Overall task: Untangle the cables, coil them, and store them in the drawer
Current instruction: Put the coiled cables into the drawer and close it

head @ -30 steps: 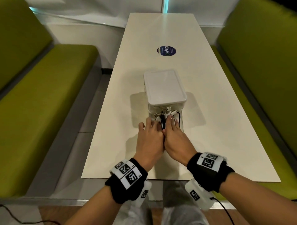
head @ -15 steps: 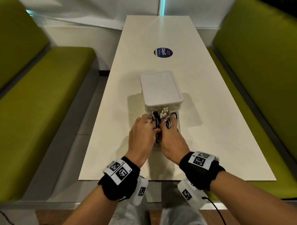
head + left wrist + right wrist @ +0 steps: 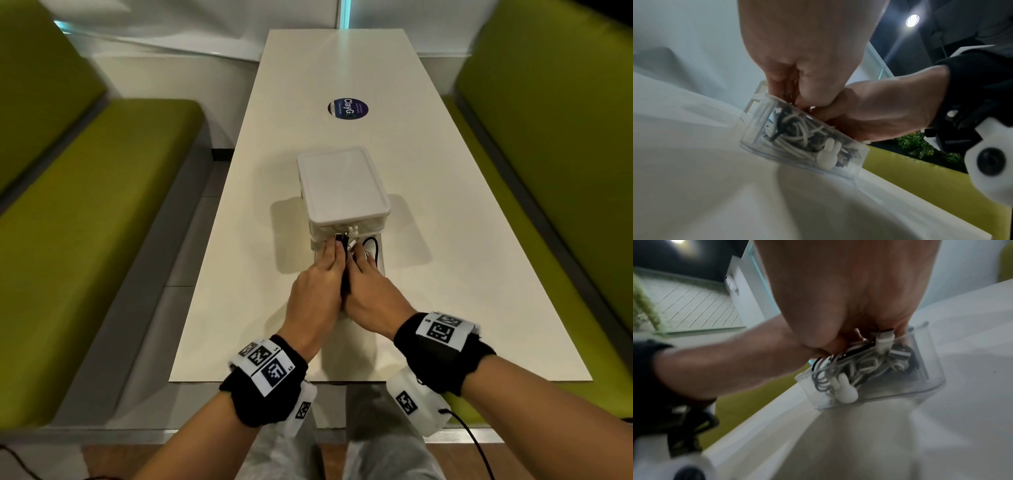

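A white drawer box [image 3: 342, 185] stands mid-table with its clear drawer [image 3: 381, 253] pulled out toward me. A bundle of white and black cables [image 3: 371, 245] lies in the drawer. My left hand [image 3: 317, 284] and right hand [image 3: 373, 294] sit side by side over it, fingers reaching down into the bundle, a black cable running between the thumbs. Through the drawer wall [image 3: 849, 168] the left wrist view shows the coiled cables [image 3: 797, 134] and a white rabbit-shaped clip [image 3: 828, 154]. In the right wrist view my fingertips hold white connectors above the cables [image 3: 859, 369].
The long cream table [image 3: 428, 212] carries a round dark sticker [image 3: 347, 109] beyond the box. Green benches [image 3: 85, 222] flank both sides. The table's near edge lies just behind my wrists.
Both hands have moved forward and down, carrying the lifted bundle into the drawer. The fingers now lie flatter over the cables.
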The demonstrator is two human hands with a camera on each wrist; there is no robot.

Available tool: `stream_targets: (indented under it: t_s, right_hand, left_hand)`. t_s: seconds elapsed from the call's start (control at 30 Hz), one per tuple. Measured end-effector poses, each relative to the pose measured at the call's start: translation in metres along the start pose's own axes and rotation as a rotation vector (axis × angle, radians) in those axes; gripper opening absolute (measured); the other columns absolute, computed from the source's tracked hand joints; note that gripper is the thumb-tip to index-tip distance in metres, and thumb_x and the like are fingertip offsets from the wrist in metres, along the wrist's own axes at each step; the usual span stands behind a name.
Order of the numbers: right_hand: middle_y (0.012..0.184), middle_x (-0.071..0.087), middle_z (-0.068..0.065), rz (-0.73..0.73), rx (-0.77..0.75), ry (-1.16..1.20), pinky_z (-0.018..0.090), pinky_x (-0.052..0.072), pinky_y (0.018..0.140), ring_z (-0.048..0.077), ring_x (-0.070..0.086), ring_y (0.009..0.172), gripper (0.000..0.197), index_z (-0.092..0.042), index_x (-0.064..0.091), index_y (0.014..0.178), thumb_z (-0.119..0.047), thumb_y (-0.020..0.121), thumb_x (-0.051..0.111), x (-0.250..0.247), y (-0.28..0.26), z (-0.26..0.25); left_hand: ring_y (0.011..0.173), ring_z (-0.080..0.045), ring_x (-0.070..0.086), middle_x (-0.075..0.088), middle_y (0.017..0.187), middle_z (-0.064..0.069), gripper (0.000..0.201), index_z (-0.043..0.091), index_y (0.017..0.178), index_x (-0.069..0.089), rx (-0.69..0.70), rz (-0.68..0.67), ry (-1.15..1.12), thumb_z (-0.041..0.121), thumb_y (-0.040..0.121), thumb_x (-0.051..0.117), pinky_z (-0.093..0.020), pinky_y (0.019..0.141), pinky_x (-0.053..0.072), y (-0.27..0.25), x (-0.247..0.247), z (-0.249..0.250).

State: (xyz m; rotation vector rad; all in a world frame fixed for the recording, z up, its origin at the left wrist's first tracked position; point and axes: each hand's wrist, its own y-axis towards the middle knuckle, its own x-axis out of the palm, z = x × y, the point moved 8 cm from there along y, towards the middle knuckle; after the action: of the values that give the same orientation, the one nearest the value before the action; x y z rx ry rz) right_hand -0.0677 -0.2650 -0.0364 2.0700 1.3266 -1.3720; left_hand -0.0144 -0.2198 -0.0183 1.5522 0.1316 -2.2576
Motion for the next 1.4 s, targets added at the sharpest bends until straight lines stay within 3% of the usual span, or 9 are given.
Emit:
stream_targets:
  t_s: [0.13,0.23,0.3,0.43,0.57,0.77,0.97,1.17,1.4]
  right_hand:
    - [0.164,-0.005,0.008,-0.123,0.075,0.303,0.04,0.011,0.122,0.022,-0.008,0.15,0.088,-0.027,0.0,0.156,-0.013,0.085,0.049,-0.005,-0.002,0.007]
    - [0.149,0.04,0.011,-0.12,0.128,0.423,0.024,0.047,0.096,0.022,0.052,0.124,0.092,-0.026,-0.002,0.155,-0.007,0.083,0.053,-0.015,-0.01,0.013]
    - [0.137,0.054,0.012,-0.109,0.139,0.438,0.026,0.051,0.08,0.021,0.062,0.105,0.097,-0.026,-0.013,0.153,-0.006,0.084,0.052,-0.017,-0.012,0.017]
    - [0.163,0.003,0.01,-0.131,0.056,0.326,0.025,0.032,0.108,0.026,0.022,0.147,0.094,-0.019,-0.023,0.151,0.001,0.088,0.044,-0.013,-0.012,0.008]
    - [0.16,-0.022,0.01,-0.186,-0.02,0.196,0.039,-0.001,0.122,0.025,-0.022,0.147,0.09,-0.015,-0.024,0.15,0.002,0.086,0.037,-0.004,-0.009,0.003]
    - [0.161,-0.02,0.014,-0.24,0.047,0.079,0.049,0.001,0.121,0.034,-0.024,0.146,0.097,-0.02,-0.023,0.15,-0.007,0.083,0.047,0.002,0.001,0.005]
    - [0.161,0.0,0.018,-0.245,0.125,0.077,0.048,0.017,0.12,0.036,-0.001,0.149,0.1,-0.025,-0.015,0.153,-0.013,0.083,0.056,-0.007,0.007,0.002]
    - [0.155,0.025,0.019,-0.184,0.123,0.069,0.04,0.03,0.114,0.035,0.025,0.143,0.09,-0.017,-0.003,0.155,-0.011,0.085,0.054,-0.014,0.007,-0.001]
    - [0.161,-0.015,0.017,-0.248,0.12,0.147,0.039,0.024,0.118,0.03,-0.003,0.15,0.095,-0.025,-0.015,0.153,-0.004,0.088,0.05,-0.015,-0.001,-0.002]
  left_hand:
    - [0.14,-0.032,0.037,0.03,0.154,-0.021,0.082,-0.003,0.148,0.028,0.054,-0.053,0.113,0.014,0.081,0.073,-0.039,0.101,0.05,-0.001,0.011,0.004]
    - [0.133,-0.033,0.047,0.048,0.142,-0.026,0.072,-0.008,0.139,0.042,0.043,-0.056,0.283,0.017,0.078,0.071,-0.033,0.102,0.049,-0.002,0.013,0.006]
    - [0.142,-0.038,0.032,0.031,0.151,-0.03,0.07,-0.011,0.145,0.024,0.045,-0.065,0.367,0.019,0.09,0.053,-0.038,0.115,0.033,-0.003,0.016,0.01]
    - [0.148,-0.04,0.01,0.008,0.157,-0.031,0.076,-0.009,0.15,0.001,-0.013,-0.143,0.422,0.027,0.099,0.044,-0.042,0.122,0.012,-0.001,0.029,0.007]
    - [0.148,-0.038,0.011,0.012,0.158,-0.028,0.071,-0.002,0.152,0.001,-0.069,-0.157,0.452,0.028,0.1,0.04,-0.049,0.121,0.008,-0.001,0.028,0.007]
    - [0.149,-0.032,0.011,0.017,0.159,-0.021,0.079,0.007,0.154,-0.003,-0.035,-0.196,0.45,0.037,0.097,0.043,-0.064,0.115,-0.001,-0.002,0.018,0.005]
    - [0.141,-0.023,0.032,0.034,0.152,-0.013,0.084,0.004,0.152,0.014,0.021,-0.21,0.226,0.032,0.088,0.059,-0.053,0.115,0.02,0.004,-0.002,0.0]
    - [0.15,-0.025,0.005,0.008,0.163,-0.011,0.063,0.004,0.154,0.007,0.053,-0.226,0.086,0.022,0.099,0.033,-0.05,0.118,0.018,-0.009,-0.001,0.0]
    - [0.151,-0.02,0.003,0.004,0.163,-0.008,0.087,0.01,0.155,0.004,0.048,-0.243,0.26,0.051,0.081,-0.019,-0.061,0.117,0.008,-0.009,0.01,-0.006]
